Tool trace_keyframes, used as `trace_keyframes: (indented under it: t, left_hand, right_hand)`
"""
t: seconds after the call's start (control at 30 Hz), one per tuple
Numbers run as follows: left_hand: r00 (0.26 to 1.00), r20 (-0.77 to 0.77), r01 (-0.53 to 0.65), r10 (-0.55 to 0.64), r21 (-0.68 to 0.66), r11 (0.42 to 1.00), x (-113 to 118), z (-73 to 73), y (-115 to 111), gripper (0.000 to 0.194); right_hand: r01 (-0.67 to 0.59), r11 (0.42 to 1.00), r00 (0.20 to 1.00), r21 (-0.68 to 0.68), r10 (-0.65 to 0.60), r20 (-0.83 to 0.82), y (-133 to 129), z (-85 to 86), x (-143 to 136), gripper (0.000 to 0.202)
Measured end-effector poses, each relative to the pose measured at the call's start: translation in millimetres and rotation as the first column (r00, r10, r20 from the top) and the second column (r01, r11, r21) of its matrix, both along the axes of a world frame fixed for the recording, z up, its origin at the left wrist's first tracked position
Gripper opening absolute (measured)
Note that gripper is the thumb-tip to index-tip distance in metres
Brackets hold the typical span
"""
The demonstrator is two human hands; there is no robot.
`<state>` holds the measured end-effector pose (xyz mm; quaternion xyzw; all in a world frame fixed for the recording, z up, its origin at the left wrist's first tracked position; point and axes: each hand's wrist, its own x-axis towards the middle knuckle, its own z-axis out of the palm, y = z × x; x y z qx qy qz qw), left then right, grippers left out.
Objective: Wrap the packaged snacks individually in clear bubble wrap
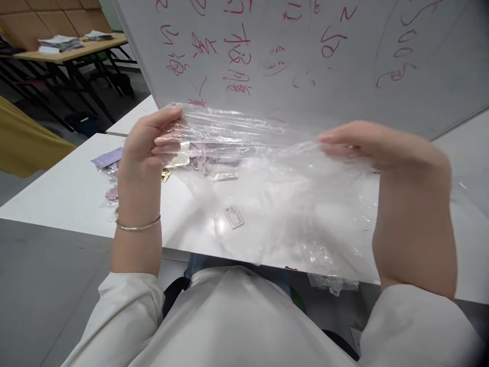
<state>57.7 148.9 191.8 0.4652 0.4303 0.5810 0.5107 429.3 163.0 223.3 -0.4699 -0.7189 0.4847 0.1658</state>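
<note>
A large clear plastic bag (244, 135) is stretched between my two hands above the white table, its top edge pulled taut. My left hand (153, 137) grips the left end, thumb along the upper edge and fingers curled beneath. At the other end, my right hand (362, 142) pinches the film; its fingers are partly hidden behind the plastic. The loose part of the bag hangs down over the tabletop and past its near edge. Through the film show a small printed label card (234, 217) and a small clear packet (224, 175).
A whiteboard (267, 61) with red writing stands right behind the table (69, 199). Left of my left arm lie a purple packet (107, 158) and small wrapped items (112, 193). Another table (64, 53) with paper stacks is at the far left.
</note>
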Motion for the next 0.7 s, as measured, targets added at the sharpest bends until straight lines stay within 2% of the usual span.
trace_keyframes:
  t: [0.07,0.13,0.17,0.2,0.27,0.3,0.37,0.4,0.47,0.6,0.7]
  left_hand:
    - [1.000,0.009,-0.018,0.019,-0.103,0.995,0,-24.5,25,0.023]
    - [0.993,0.019,-0.111,0.114,-0.112,0.988,2,-55.2,46,0.017]
    - [0.989,0.040,-0.136,0.142,-0.123,0.983,4,-71.4,53,0.012]
    - [0.992,0.066,-0.095,0.107,-0.163,0.982,4,-87.2,57,0.012]
    - [0.992,0.095,0.107,-0.082,-0.301,0.948,4,-116.1,56,0.033]
    - [0.977,0.087,0.213,-0.195,-0.370,0.904,2,-128.4,52,0.042]
    - [0.935,0.039,0.330,-0.354,-0.469,0.819,0,-147.3,39,0.042]
    - [0.923,0.007,0.339,-0.384,-0.485,0.806,-2,-153.7,32,0.037]
    - [0.932,-0.051,0.297,-0.358,-0.456,0.839,-5,-159.6,21,0.031]
    - [0.971,-0.208,0.065,-0.121,-0.257,0.964,-16,-151.3,19,0.031]
    - [0.938,-0.338,-0.117,0.083,-0.083,0.990,-25,-144.4,26,0.031]
  right_hand:
    - [-0.101,0.992,0.992,-0.071,0.106,0.064,17,-26.3,8,0.046]
    - [-0.176,0.979,0.983,-0.101,0.170,-0.065,28,-60.4,13,0.039]
    - [-0.143,0.986,0.977,-0.086,0.126,-0.171,31,-78.4,13,0.036]
    - [-0.082,0.993,0.966,-0.090,0.057,-0.252,31,-95.8,12,0.035]
    - [0.078,0.991,0.946,-0.113,-0.109,-0.307,26,-125.9,9,0.037]
    - [0.150,0.982,0.938,-0.117,-0.179,-0.298,22,-137.5,7,0.038]
    - [0.241,0.965,0.927,-0.099,-0.259,-0.270,14,-152.8,5,0.037]
    - [0.257,0.962,0.925,-0.090,-0.272,-0.265,11,-156.4,6,0.038]
    - [0.254,0.962,0.930,-0.097,-0.270,-0.248,8,-156.6,12,0.049]
    - [0.215,0.964,0.944,-0.155,-0.246,-0.221,9,-142.1,27,0.069]
    - [0.157,0.985,0.963,-0.069,-0.168,-0.211,11,-138.6,29,0.072]
